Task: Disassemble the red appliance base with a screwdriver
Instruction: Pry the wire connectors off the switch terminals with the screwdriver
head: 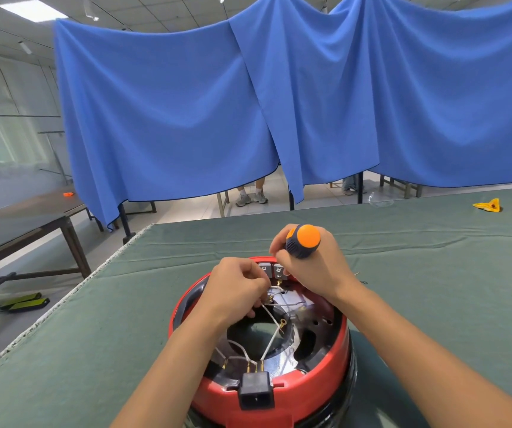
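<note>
The red appliance base (319, 387) stands open side up on the green table, close to me, with white wires (271, 335) and a black power socket (255, 392) on its near rim. My right hand (313, 273) grips a screwdriver with an orange and dark handle (303, 240), held upright over the far inner rim; its tip is hidden behind the hand. My left hand (233, 288) pinches a thin white wire inside the base, just left of the screwdriver.
The green cloth table (434, 288) stretches right and far. A yellow object (489, 206) and a clear plastic piece (380, 200) lie near its far edge. The table's left edge (63, 301) drops to the floor. Blue curtains hang behind, with a person's feet beneath.
</note>
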The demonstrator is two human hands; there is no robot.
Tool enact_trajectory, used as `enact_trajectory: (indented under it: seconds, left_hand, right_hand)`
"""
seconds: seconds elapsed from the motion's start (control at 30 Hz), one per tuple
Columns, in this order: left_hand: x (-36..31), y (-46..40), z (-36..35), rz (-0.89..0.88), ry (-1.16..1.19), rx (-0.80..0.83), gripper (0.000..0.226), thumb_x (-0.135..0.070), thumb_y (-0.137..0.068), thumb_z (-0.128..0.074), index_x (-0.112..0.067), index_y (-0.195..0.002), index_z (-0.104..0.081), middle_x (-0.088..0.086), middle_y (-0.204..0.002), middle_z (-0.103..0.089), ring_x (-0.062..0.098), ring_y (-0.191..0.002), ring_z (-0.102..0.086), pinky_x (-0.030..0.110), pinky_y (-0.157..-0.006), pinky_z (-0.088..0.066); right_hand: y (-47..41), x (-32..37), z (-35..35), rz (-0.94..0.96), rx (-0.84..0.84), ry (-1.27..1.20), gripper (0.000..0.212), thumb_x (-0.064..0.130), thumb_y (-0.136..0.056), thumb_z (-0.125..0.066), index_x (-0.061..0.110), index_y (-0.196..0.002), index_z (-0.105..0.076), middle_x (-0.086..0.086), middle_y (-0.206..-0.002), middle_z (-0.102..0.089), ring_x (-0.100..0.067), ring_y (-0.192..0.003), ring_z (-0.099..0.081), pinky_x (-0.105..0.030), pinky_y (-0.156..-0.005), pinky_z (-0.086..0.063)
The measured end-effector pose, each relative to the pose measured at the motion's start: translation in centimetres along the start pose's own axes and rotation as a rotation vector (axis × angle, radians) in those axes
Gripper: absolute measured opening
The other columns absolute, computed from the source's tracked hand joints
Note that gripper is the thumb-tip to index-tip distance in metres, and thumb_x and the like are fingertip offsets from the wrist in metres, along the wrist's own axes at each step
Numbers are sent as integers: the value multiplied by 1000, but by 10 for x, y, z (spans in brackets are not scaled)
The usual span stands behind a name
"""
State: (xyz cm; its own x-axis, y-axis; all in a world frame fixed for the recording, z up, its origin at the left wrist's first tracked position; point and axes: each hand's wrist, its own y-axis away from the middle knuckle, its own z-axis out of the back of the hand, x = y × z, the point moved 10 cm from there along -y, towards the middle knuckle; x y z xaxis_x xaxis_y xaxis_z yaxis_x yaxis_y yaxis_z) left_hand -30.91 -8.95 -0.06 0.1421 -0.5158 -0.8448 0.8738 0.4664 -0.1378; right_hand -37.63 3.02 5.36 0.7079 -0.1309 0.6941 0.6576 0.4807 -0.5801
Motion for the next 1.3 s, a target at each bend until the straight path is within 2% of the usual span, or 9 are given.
enact_trajectory:
  seconds: [0.27,0.4,0.57,0.73,0.8,0.9,1.03,1.13,1.3]
  left_hand:
    - [0,0,5,-27,-151,-33,30,0,-79,-57,-21,-61,-65,-8,-54,-64,8,-47,-54,20,-39,-39]
    - [-14,3,17,-128,-144,-151,26,-1,-81,-56,-21,-68,-66,-2,-67,-67,9,-56,-56,23,-50,-43]
    - [-40,14,30,-318,-353,-332,16,-5,-84,-56,-17,-84,-68,-5,-80,-64,14,-76,-58,33,-71,-50]
    - [-68,36,43,-549,-399,-564,10,-1,-78,-62,-11,-80,-63,-2,-77,-61,13,-62,-47,26,-57,-39]
    - [-70,39,47,-581,-323,-591,13,2,-77,-63,-11,-79,-63,-4,-73,-60,8,-58,-45,18,-56,-36]
    - [-64,35,51,-561,-161,-559,19,5,-78,-61,-14,-79,-64,-13,-68,-57,5,-59,-50,9,-57,-37]
    - [-64,35,51,-596,-25,-522,24,6,-80,-62,-18,-82,-64,-12,-73,-61,8,-63,-55,19,-57,-45]
    - [-67,40,55,-610,22,-563,21,-10,-80,-60,-22,-98,-61,-13,-89,-60,9,-64,-53,19,-56,-42]
    - [-43,22,47,-321,-239,-493,34,-18,-79,-54,-25,-112,-56,-14,-103,-53,7,-90,-53,29,-71,-40]
  right_hand:
    - [0,-1,-1,6,12,0,30,3,-77,-63,30,-65,-63,0,-73,-70,-21,-67,-64,-46,-67,-57]
    - [0,0,-1,17,9,5,30,4,-77,-64,31,-65,-63,0,-73,-70,-20,-65,-65,-45,-66,-57]
    - [-1,-3,-2,7,16,33,36,7,-78,-65,40,-64,-59,6,-71,-68,-13,-64,-61,-40,-68,-57]
    - [0,1,-15,57,112,88,6,22,-80,-74,21,-82,-69,4,-81,-70,-18,-78,-64,-40,-73,-54]
    - [2,5,-20,90,150,108,13,27,-81,-74,23,-93,-71,5,-90,-71,-18,-86,-64,-41,-76,-53]
    - [3,8,-23,117,181,139,16,26,-82,-74,22,-97,-72,2,-93,-69,-20,-89,-63,-43,-77,-51]
    - [1,6,-24,131,179,195,14,23,-82,-75,19,-95,-72,1,-92,-66,-21,-87,-61,-43,-75,-51]
    - [0,10,-12,159,67,166,9,15,-81,-75,17,-89,-71,0,-89,-66,-23,-84,-61,-44,-73,-50]
    - [-9,-3,44,120,-199,228,12,10,-80,-74,21,-79,-69,3,-86,-65,-24,-81,-62,-41,-70,-49]
